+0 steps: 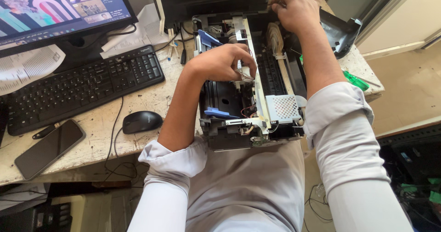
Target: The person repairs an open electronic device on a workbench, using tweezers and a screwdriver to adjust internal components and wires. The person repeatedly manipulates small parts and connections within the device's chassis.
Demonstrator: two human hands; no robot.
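Here is the opened printer, cover off and its insides bare, sitting at the near edge of the worn white surface and overhanging the person's lap. The left hand is down in the middle of the machine, fingers curled together in a pinch on some small part by the long white rail; what exactly they nip is hidden under the knuckles. The right hand is up at the far back corner, fingers bent tight around the rear edge of the black frame, steadying it. My read: this chassis is stiff and fairly hefty as a whole, but the guts are delicate, with thin wires, a flat white ribbon cable and brittle plastic clips, so the safe places to hold look like the black outer frame and metal rail, not the cable or the perforated metal shield. Off to the left lie a black keyboard, a mouse, a dark phone and a lit monitor; a green-handled screwdriver rests at the right.
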